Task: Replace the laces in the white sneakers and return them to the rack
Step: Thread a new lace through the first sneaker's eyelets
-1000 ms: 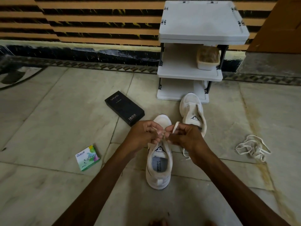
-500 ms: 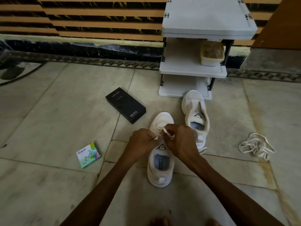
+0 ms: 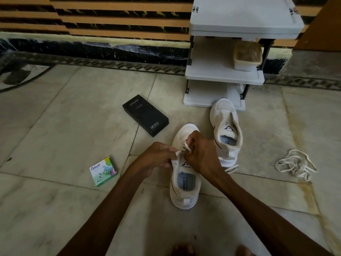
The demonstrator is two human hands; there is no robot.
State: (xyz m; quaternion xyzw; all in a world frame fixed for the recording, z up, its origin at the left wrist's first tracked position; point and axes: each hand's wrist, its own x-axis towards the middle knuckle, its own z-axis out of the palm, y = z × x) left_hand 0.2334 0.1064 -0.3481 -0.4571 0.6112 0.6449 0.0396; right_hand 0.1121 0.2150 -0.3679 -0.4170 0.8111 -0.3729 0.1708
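White plastic shoe rack (image 3: pixel 224 78) at wall. Far white mesh sneaker (image 3: pixel 227 130) on tile, toe touching rack base. Near white mesh sneaker (image 3: pixel 184 196) between forearms. Right hand (image 3: pixel 201 154) pinches flat white lace (image 3: pixel 187 145) over eyelets. Left hand (image 3: pixel 158 156) seems to pinch the eyelet flap, fingertips hidden. Loose off-white lace bundle (image 3: pixel 295 165) well right.

Black box (image 3: pixel 145 115), green packet (image 3: pixel 103 171)
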